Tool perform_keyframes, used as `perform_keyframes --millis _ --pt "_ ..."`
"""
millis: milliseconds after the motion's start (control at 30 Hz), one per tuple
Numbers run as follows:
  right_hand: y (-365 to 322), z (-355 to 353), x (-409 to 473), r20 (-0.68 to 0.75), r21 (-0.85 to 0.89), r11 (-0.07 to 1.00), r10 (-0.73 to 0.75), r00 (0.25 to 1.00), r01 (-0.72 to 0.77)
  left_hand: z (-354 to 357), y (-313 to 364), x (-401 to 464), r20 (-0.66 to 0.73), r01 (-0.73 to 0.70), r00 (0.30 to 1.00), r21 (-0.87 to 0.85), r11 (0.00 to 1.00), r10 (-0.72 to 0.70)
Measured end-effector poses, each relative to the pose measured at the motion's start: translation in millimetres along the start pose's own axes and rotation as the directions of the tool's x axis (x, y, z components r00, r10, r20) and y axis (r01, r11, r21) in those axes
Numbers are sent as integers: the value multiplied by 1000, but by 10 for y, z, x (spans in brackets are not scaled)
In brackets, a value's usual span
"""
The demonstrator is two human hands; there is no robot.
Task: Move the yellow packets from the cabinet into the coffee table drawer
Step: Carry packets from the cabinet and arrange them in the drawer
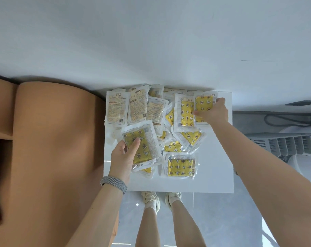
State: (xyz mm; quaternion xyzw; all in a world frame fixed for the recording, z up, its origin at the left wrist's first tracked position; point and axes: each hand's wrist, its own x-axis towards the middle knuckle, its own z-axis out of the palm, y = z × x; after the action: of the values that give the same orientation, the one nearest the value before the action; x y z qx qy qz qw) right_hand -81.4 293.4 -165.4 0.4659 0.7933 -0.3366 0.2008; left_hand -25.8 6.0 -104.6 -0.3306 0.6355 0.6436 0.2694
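1. At the far right of the white counter [213, 182], the right hand [213, 112] pinches a yellow packet [203, 106], thumb on its face and fingers curled behind its edge.
2. Nearer the camera on the left, the left hand [123, 157] grips a second packet [145, 148], thumb pressed on its printed front; another yellow packet shows just beneath it.
3. A grey woven band [113, 183] circles the left wrist.
4. Between the two hands lies a loose pile of packets [185, 138], overlapping one another at odd angles, most showing yellow fronts with a star-and-flower print inside clear wrappers.
5. One packet [180, 166] lies flat and apart from the pile, near the counter's front edge.
6. Along the back of the counter, several packets [116, 108] sit with pale, text-covered backs up, side by side against the white wall [151, 41].
7. Left of the counter stands a tan cabinet side [58, 148].
8. Below the counter's front edge, two feet in pale shoes [151, 198] stand on a grey floor [222, 220].
9. At far right, a grey slatted appliance [283, 143] and a dark cable [284, 120] are visible.
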Motion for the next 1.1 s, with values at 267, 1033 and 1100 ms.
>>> perform_keyframes --millis 267,1033,1100 --pt "71 46 -121 -29 387 922 -1 1000 12 -16 -13 -42 6 15 1000 21 1000 -15" --pt "-66 397 -454 65 121 987 99 993 -106 -146 -51 -8 -27 17 1000 6 1000 -16" --pt "-59 367 -437 81 101 989 102 991 -110 -166 -43 1 -40 28 999 -6 1000 -28"
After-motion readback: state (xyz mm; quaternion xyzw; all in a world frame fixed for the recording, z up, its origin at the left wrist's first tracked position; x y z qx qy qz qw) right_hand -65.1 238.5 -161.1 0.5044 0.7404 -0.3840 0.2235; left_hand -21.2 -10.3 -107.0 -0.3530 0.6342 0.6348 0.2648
